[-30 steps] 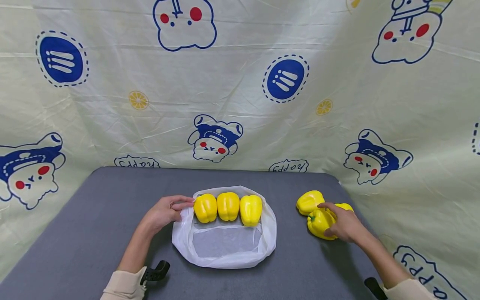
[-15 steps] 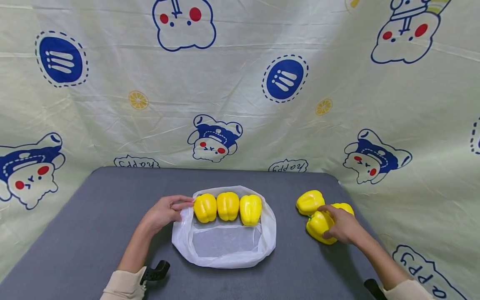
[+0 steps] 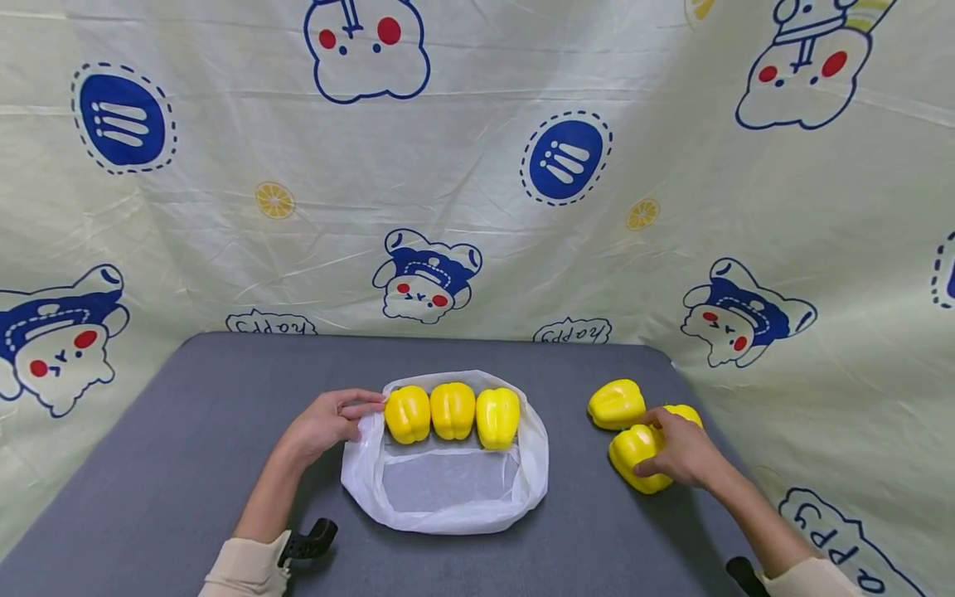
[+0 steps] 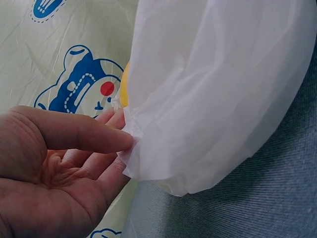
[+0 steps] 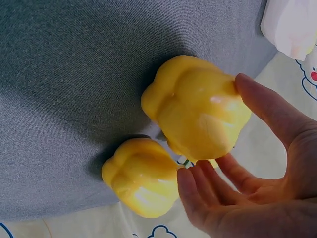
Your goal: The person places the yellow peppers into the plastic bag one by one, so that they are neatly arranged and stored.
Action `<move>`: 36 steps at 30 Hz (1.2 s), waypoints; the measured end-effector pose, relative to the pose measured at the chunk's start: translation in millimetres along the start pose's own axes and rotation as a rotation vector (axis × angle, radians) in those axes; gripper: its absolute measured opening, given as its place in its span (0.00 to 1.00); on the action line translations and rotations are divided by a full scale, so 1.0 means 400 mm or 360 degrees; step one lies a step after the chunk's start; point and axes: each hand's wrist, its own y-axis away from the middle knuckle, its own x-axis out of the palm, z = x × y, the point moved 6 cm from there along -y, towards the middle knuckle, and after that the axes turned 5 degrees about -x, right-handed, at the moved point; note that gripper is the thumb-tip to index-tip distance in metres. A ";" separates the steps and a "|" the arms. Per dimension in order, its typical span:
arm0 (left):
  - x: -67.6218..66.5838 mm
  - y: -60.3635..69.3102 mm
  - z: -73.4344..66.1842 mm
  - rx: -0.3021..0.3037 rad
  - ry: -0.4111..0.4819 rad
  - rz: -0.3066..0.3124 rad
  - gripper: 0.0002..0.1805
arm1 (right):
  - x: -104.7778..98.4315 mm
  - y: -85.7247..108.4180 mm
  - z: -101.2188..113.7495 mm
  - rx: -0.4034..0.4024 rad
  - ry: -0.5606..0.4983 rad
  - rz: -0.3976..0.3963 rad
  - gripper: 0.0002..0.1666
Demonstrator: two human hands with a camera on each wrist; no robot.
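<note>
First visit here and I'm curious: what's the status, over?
Left hand pinching edge of white bag. Right hand gripping yellow pepper, outside the bag. Two other peppers close by, possibly in the way.
</note>
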 end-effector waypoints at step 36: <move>-0.003 -0.007 0.002 0.0011 0.0015 0.0007 0.33 | 0.016 -0.003 -0.002 -0.0117 -0.0039 0.0142 0.56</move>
